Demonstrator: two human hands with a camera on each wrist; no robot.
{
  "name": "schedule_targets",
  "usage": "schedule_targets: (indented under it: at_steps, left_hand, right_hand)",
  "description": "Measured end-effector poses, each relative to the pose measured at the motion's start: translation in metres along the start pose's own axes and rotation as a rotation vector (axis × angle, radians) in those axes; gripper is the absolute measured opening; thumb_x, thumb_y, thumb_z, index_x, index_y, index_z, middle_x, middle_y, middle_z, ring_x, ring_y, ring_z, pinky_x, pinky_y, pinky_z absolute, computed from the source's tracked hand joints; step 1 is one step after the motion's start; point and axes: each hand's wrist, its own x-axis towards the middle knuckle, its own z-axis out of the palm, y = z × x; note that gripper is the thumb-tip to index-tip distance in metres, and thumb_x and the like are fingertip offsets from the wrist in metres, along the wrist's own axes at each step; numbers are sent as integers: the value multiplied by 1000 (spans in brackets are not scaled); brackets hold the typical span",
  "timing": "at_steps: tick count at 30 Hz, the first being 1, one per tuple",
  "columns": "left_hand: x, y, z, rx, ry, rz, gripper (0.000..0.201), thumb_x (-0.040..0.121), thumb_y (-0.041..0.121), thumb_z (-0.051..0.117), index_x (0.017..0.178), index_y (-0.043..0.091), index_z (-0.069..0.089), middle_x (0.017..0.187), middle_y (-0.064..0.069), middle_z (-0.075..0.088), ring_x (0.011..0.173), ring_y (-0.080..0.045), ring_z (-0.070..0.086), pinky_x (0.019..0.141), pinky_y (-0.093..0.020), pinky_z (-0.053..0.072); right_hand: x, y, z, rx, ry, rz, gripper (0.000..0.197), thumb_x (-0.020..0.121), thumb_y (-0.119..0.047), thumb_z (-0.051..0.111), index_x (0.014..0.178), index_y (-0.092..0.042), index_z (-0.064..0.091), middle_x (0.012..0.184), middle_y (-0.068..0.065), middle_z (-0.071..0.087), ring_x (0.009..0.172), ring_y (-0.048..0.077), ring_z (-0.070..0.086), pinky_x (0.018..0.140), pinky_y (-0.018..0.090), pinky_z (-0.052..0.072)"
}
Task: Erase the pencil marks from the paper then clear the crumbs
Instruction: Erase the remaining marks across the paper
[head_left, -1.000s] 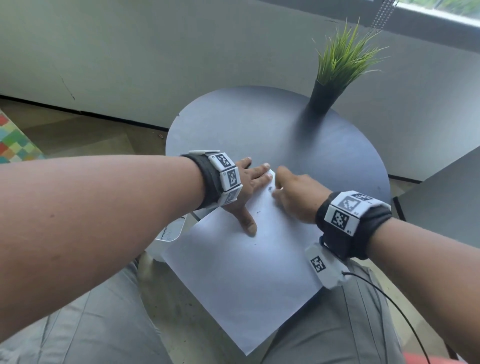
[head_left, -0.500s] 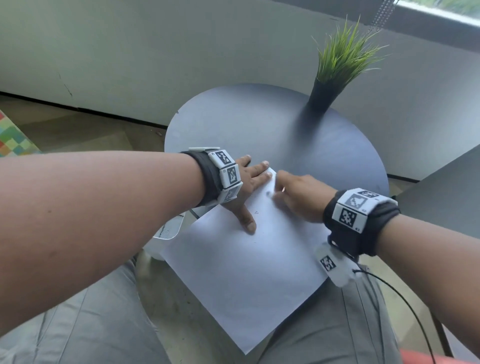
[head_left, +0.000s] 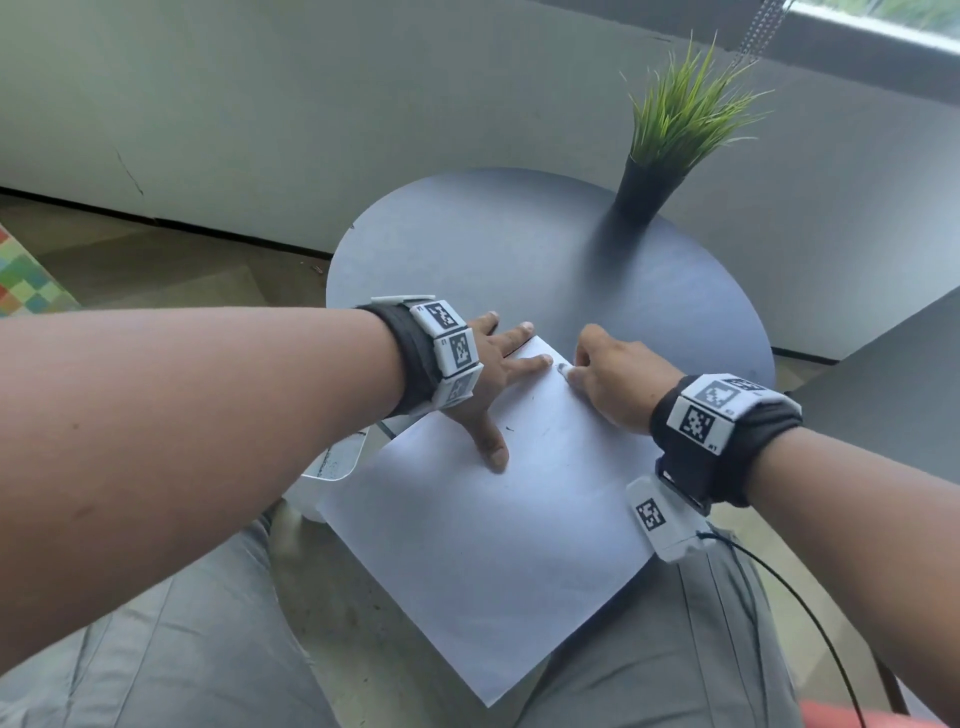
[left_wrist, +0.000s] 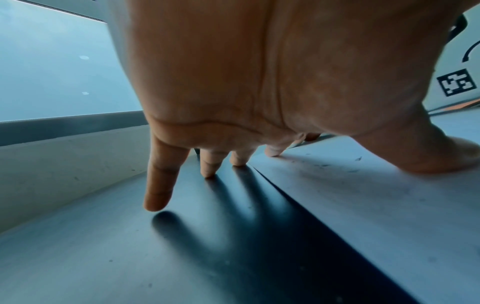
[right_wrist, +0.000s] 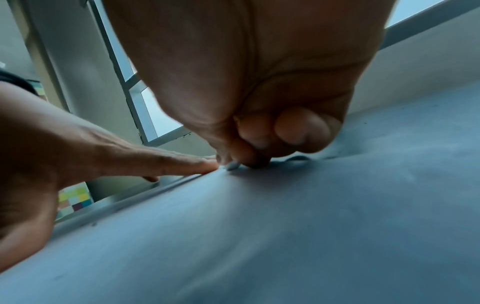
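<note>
My left hand (head_left: 488, 374) lies spread flat at the far corner of the paper (head_left: 483, 545), fingers straight and wide apart. The thumb (head_left: 491, 447) and the index finger press down on the sheet, while the other fingertips (left_wrist: 207, 170) come down just past its left edge onto the dark round table (head_left: 519, 249). The sheet sits at the near edge of the table, turned so one corner points away from me, and its near half hangs off the table over my lap.

My right hand (head_left: 613, 384) is curled into a tight pinch at that same far corner, just beside my left index fingertip. Between thumb and forefinger I grip something small and pale, pressed against the paper; I take it for the eraser (head_left: 563, 370), though so little shows that I cannot be sure of its shape. In the right wrist view the other fingers (right_wrist: 301, 127) are folded into the palm, and the paper wrinkles slightly under the pinch.

A few dark specks and faint grey smudges lie on the sheet near my left thumb, the clearest being one small mark (head_left: 509, 429) just right of it.

At the far edge of the table stands a black tapered pot with a green grassy plant (head_left: 675, 114). A white object (head_left: 332, 457) sits below the table's left edge, partly hidden by my forearm.
</note>
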Motion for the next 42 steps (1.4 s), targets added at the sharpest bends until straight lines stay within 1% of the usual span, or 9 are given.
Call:
schedule_targets:
  at_steps: [9,13,17,21,26,30,35,39,42]
  left_hand:
    - [0,5,-1,43,63,45,134,62,83,65,157,26,-12,164,-4,-17,152,-28,-3,116,-54,17]
    - [5,2,1,8,54,41,140,58,85,65,157,23,-11,164,-2,-16,152,-23,-4,118,-58,14]
    - [1,5,0,-2,45,34,140,57,85,66,157,26,-13,164,-1,-19,152,-23,-7,117,-63,10]
    - [1,7,-1,-6,30,30,137,57,84,67,155,34,-14,164,-3,-19,152,-28,-7,114,-63,11]
    - [-1,8,-3,5,24,30,134,58,83,69,154,40,-13,164,-4,-19,152,-28,-6,114,-61,15]
    - [1,7,-2,13,23,26,135,55,86,66,153,42,-15,163,-3,-20,152,-27,-6,111,-66,17]
    - [1,8,-3,15,10,20,134,56,84,68,153,42,-14,163,-3,-21,152,-28,-8,111,-66,18]
    - [2,9,-2,8,10,17,133,54,87,65,152,45,-16,163,-3,-22,152,-28,-8,109,-68,18]
    - [0,11,-2,13,14,10,135,54,86,67,152,45,-15,163,-4,-22,151,-28,-8,110,-66,19]
  right_hand:
    - [-12,-19,12,-97,-56,-165,23,97,-39,44,109,-19,46,97,10,56,84,31,53,68,34,42]
    - [-8,-16,6,-159,17,-225,19,98,-33,44,109,-17,46,91,12,56,79,32,51,64,32,37]
    - [-31,-16,14,-266,-111,-444,14,98,-33,43,101,-19,42,83,1,48,75,30,44,62,32,34]
    - [-16,8,3,-174,17,-187,22,96,-40,42,96,-19,39,87,13,56,76,35,53,61,33,36]
    - [-40,-9,18,-260,-99,-429,20,99,-38,40,105,-20,40,87,11,58,74,33,49,61,33,37]
    - [-16,9,3,-184,-9,-208,19,96,-39,41,98,-20,39,88,13,57,75,34,55,63,36,45]
    - [-45,-9,22,-312,-110,-445,19,97,-31,43,107,-16,40,84,5,48,75,32,47,63,35,39]
    - [-23,15,2,-178,-3,-162,28,97,-44,39,98,-16,40,87,12,54,76,34,54,62,34,39]
    - [-38,2,16,-244,-6,-247,24,99,-39,38,104,-16,38,86,11,52,72,31,48,62,33,35]
